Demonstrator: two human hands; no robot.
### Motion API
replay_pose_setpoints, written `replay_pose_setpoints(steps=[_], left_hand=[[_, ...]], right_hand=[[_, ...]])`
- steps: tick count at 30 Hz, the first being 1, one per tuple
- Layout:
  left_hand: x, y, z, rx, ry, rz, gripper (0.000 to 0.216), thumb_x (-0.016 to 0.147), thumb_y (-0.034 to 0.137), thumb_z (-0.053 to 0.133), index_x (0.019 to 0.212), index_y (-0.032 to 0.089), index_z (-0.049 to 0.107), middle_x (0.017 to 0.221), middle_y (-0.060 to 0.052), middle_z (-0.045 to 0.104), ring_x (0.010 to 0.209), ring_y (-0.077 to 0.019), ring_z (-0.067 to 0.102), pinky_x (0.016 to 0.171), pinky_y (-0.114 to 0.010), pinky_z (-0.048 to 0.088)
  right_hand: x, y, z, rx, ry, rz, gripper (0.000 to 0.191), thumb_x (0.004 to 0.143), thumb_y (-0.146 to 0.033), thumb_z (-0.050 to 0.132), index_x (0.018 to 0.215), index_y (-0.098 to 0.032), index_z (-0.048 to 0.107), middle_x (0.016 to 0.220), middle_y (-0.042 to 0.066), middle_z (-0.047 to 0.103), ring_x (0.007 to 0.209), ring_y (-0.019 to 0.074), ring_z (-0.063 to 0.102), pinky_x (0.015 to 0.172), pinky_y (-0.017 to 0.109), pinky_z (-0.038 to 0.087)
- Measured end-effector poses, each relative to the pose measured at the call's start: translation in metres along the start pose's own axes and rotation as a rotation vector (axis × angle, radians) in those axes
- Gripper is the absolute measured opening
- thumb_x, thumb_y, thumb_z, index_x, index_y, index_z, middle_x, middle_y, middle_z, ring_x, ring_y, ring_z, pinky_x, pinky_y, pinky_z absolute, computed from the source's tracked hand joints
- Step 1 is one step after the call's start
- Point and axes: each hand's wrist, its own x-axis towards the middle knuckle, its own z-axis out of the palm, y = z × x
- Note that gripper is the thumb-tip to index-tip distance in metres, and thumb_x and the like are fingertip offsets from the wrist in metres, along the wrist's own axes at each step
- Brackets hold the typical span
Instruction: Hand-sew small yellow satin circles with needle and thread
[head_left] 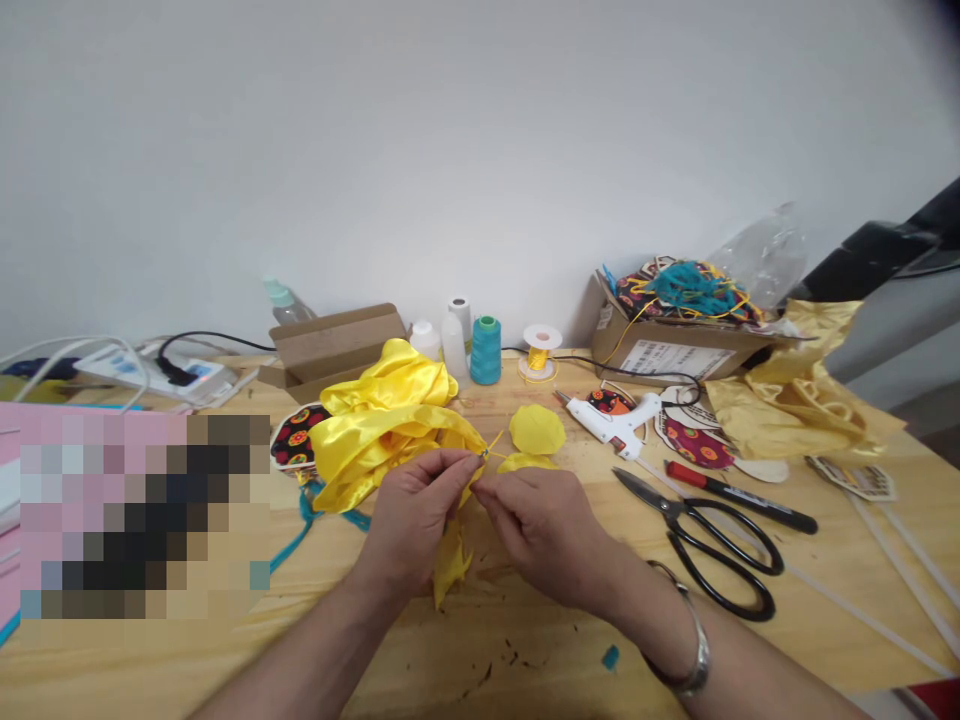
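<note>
Landmark: the black-handled steel scissors [676,512], lying open-bladed on the pale wooden table [465,660].

Edges and room: the grey-white wall [480,150] is bounding the work well beyond the scissors; the table's right edge is running off to their right. Directly beyond them the white glue gun [621,422] is lying, with the red-capped black marker [742,498] resting just behind their handles; both are crowding that side. Farther back, the open brown cardboard box [664,345] is standing against the wall; the teal cone of thread [486,355] is standing behind and to the left. To the left of the scissors and nearer the viewer, wood is showing around the forearms, bearing dark flecks and a small teal scrap [610,657].

Grip: the left hand [416,510] is pinching thumb against forefinger, no gap showing, on the gathered end of the bright yellow satin fabric [382,450]. The right hand [544,530] is curling closed just beside that end; cannot tell what, if anything, lies between its fingertips.

Fabric position: left of the scissors, its puffed folds are spreading beyond the left hand, a narrow tail hanging below the pinch between both hands.
</note>
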Motion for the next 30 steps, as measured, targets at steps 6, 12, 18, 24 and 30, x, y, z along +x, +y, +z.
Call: replay_pose_setpoints(steps=[6,12,18,24,30], left_hand=[[-0.002,0.008,0.004,-0.106,-0.031,-0.005,0.019,0.066,0.03,0.074,0.062,0.013,0.065,0.044,0.008,0.039,0.043,-0.0037,0.026,0.041,-0.017,0.019],[-0.004,0.008,0.002,-0.087,-0.063,0.014,0.018,0.069,0.029,0.071,0.063,0.013,0.064,0.043,0.007,0.039,0.043,-0.0038,0.027,0.042,-0.016,0.021],[-0.006,0.008,0.005,-0.028,-0.083,0.025,0.02,0.069,0.03,0.071,0.059,0.014,0.064,0.044,0.007,0.04,0.044,-0.004,0.027,0.041,-0.016,0.022],[-0.009,0.008,0.008,0.003,-0.097,0.02,0.018,0.068,0.029,0.071,0.06,0.014,0.066,0.048,0.006,0.046,0.044,-0.0034,0.03,0.042,-0.016,0.024],[-0.011,0.009,0.007,0.019,-0.114,0.022,0.017,0.068,0.028,0.071,0.059,0.014,0.067,0.044,0.007,0.042,0.043,-0.0032,0.028,0.041,-0.015,0.024]], right_hand=[[0.006,0.008,-0.001,0.24,-0.073,0.2,0.029,0.091,-0.024,0.042,0.072,-0.017,0.062,0.063,-0.001,0.061,0.057,0.0103,0.052,0.055,0.022,0.035],[0.014,0.021,-0.004,0.475,0.162,0.302,0.022,0.08,-0.017,0.053,0.097,-0.018,0.068,0.097,0.008,0.069,0.091,0.0195,0.06,0.079,0.033,0.044],[0.02,0.014,-0.01,0.953,0.148,0.548,0.024,0.065,-0.032,0.07,0.084,-0.018,0.071,0.084,0.004,0.07,0.076,0.0167,0.061,0.07,0.03,0.046],[0.021,0.012,-0.013,0.982,0.227,0.606,0.016,0.065,-0.031,0.069,0.064,-0.016,0.064,0.058,-0.003,0.058,0.055,0.009,0.046,0.054,0.023,0.037],[0.018,0.017,-0.009,0.769,0.267,0.53,0.016,0.072,-0.03,0.061,0.063,-0.016,0.057,0.058,-0.003,0.051,0.055,0.0095,0.042,0.052,0.022,0.034]])
